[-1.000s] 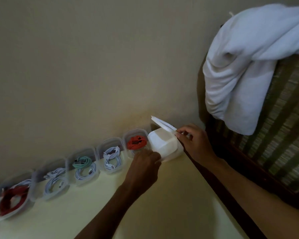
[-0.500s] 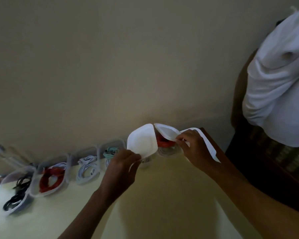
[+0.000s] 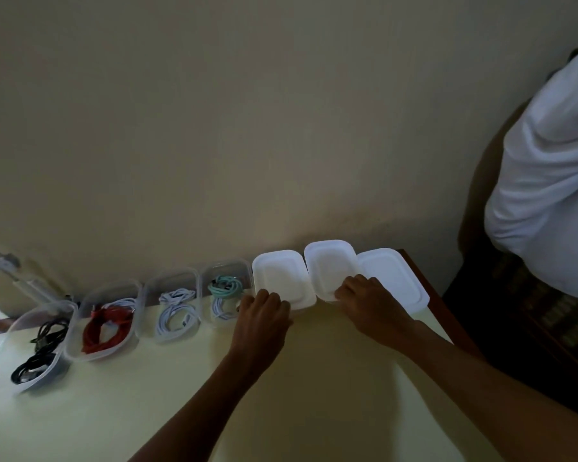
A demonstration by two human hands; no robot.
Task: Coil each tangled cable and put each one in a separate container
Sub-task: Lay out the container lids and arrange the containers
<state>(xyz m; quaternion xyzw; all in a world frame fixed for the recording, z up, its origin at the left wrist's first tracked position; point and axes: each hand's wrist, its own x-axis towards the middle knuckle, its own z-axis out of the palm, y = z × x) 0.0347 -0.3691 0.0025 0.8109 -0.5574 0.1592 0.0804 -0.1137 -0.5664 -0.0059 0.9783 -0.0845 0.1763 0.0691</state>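
A row of clear plastic containers stands along the wall on the pale yellow table (image 3: 314, 395). From the left they hold a black cable (image 3: 39, 355), a red cable (image 3: 106, 328) with a white one, white cables (image 3: 177, 311), and a teal cable (image 3: 224, 285) over a white one. Three white lids follow on the right. My left hand (image 3: 264, 316) grips the front edge of the left lid (image 3: 281, 278), which lies on a container. My right hand (image 3: 369, 303) holds the front edge of the middle lid (image 3: 331, 266), slightly tilted. The right lid (image 3: 392, 276) lies flat, untouched.
The wall runs right behind the containers. The table's brown right edge (image 3: 424, 278) is next to the right lid. A white cloth (image 3: 548, 178) hangs over a dark patterned chair (image 3: 531, 328) at the right. A metal fitting (image 3: 0, 263) sits at the far left.
Both hands have brought the lids they held in the air down onto the row of containers. The red cable's container by the right hand is now covered. The view has shifted left.
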